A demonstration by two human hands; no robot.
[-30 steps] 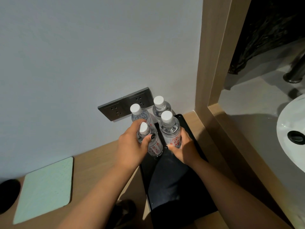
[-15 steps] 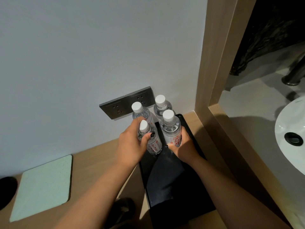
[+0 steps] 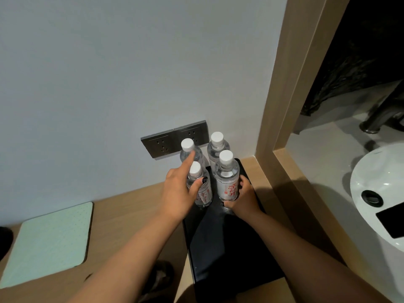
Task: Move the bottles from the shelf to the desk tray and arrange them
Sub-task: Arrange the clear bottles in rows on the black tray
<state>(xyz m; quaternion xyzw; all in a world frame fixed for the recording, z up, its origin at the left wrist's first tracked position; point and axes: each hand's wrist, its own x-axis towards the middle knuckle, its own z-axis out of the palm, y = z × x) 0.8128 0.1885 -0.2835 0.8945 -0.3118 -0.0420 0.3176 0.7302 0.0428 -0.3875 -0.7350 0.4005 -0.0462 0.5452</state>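
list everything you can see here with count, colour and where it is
bottles: 4, clear with white caps, standing in a two-by-two group at the far end of the tray
tray: 1, black, on the desk by the wooden frame
desk: 1, light wood, along the wall
mat: 1, pale green, on the desk at left
sockets: 2, grey, on the wall behind the bottles
wall: 1, white, behind the desk
frame: 1, light wood, right of the tray
basin: 1, white, at far right
left hand: 1, holds the near-left bottle, forefinger pointing out
right hand: 1, grips the near-right bottle low down
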